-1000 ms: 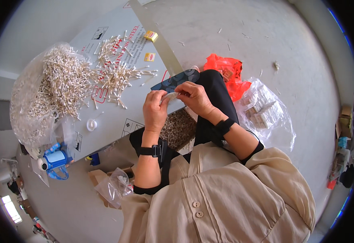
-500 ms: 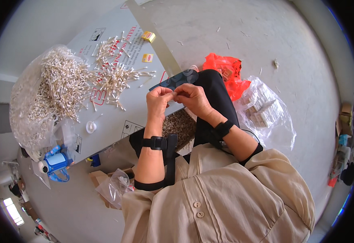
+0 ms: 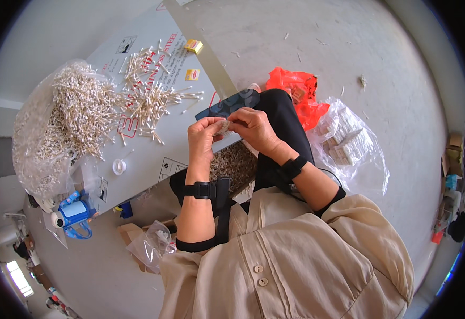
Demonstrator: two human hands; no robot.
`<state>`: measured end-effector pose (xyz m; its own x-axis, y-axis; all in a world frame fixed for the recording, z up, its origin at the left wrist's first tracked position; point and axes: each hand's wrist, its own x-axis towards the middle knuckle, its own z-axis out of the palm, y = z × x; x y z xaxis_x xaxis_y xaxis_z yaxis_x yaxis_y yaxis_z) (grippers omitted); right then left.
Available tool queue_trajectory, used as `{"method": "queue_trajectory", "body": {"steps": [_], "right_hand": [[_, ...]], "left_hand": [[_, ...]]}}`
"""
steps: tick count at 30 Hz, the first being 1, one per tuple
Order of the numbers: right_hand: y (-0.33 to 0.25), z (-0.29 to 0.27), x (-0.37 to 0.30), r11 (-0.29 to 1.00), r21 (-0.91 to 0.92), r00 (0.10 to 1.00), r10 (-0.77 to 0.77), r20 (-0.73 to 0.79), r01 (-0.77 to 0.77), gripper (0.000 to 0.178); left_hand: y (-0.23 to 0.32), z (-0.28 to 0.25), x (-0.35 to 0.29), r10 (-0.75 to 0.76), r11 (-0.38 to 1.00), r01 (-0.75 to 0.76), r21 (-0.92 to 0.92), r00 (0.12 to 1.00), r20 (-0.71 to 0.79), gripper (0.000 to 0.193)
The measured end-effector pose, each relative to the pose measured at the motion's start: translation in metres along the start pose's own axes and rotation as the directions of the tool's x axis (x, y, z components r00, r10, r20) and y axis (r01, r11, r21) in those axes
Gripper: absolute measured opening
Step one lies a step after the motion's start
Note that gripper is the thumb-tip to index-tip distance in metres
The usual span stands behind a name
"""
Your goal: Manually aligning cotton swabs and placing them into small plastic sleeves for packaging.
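Note:
Above the table's near right edge, my left hand [image 3: 203, 135] pinches a small whitish bundle [image 3: 224, 127] that looks like cotton swabs. Fingers of my right hand [image 3: 254, 127] are closed at the bundle's right side, touching it; its details are partly hidden by the fingers. To the left, loose cotton swabs [image 3: 150, 106] lie scattered on the grey table [image 3: 137, 173]. Beyond them a large clear bag [image 3: 33, 119] lies open, heaped with more swabs. Below my hands stands a box filled with small brownish-white pieces [image 3: 232, 167], partly covered by my left wrist and the table.
Two small yellow boxes [image 3: 193, 47] sit near the table's far edge. A round white container [image 3: 119, 167] and a blue bottle [image 3: 74, 210] are at the left. An orange-red bag [image 3: 296, 90] and a clear bag of white packs [image 3: 347, 143] lie right of my leg.
My left hand has shifted slightly left and down, away from the right. The whitish bundle between my fingers now shows more clearly.

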<state>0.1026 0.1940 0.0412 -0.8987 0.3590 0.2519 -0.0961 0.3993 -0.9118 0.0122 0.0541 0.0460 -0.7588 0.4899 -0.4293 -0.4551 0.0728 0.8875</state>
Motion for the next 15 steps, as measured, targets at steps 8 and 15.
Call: {"method": "queue_trajectory", "body": {"steps": [8, 15], "right_hand": [[-0.0004, -0.0018, 0.0000, 0.995, -0.087, 0.999, -0.045, 0.022, 0.047, 0.008], [-0.0019, -0.0022, 0.0001, 0.994, -0.082, 0.997, -0.070, 0.017, 0.072, 0.006]], "left_hand": [[-0.0063, 0.0024, -0.0016, 0.016, 0.999, -0.017, -0.043, 0.999, -0.029, 0.005], [-0.0082, 0.0018, 0.0029, 0.006, 1.000, -0.005, 0.005, 1.000, -0.026, 0.007]]}}
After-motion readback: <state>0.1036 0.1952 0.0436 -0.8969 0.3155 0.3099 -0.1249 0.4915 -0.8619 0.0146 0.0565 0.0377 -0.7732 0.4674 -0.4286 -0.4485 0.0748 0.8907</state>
